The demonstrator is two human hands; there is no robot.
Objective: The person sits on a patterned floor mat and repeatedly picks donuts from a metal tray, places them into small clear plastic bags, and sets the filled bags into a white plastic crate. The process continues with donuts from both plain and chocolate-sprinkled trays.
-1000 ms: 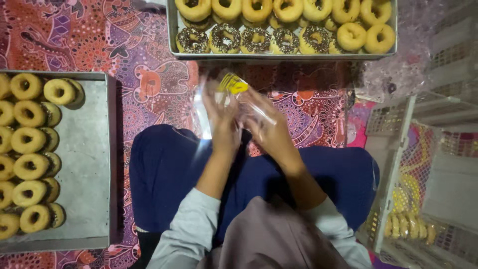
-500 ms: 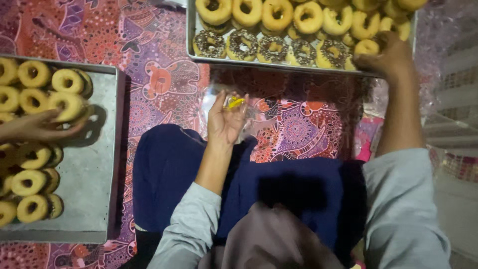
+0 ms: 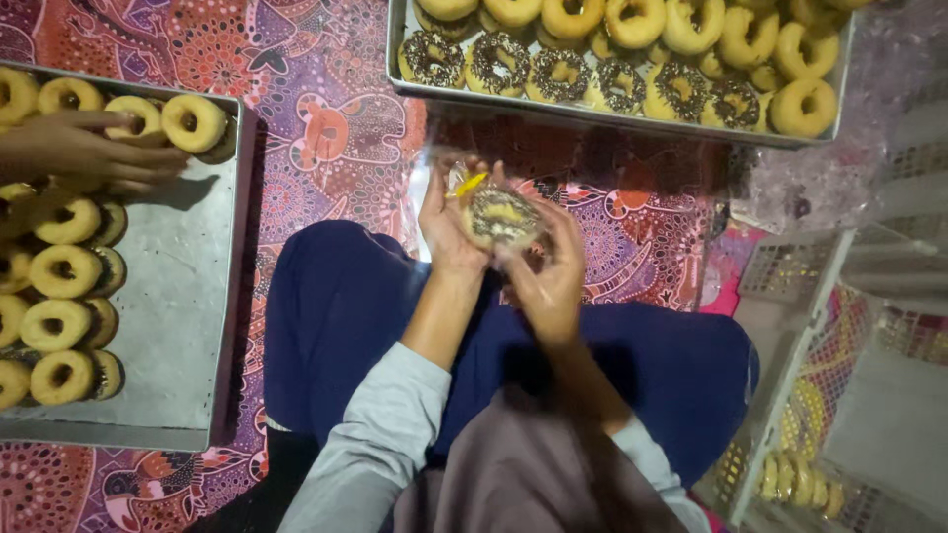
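Doughnut, chocolate-sprinkled, in clear wrapper, was held below far tray | left hand clasped on it | right hand clasped on it | another person's hand rested on side tray

My hands cover most of the sprinkled doughnut; its clear wrap is hard to trace. Upper tray is cropped at the top edge, left tray at the left. Another person's hand enters from the left, arm out of frame. Stacked doughnuts in the white basket, lower right, are blurred.
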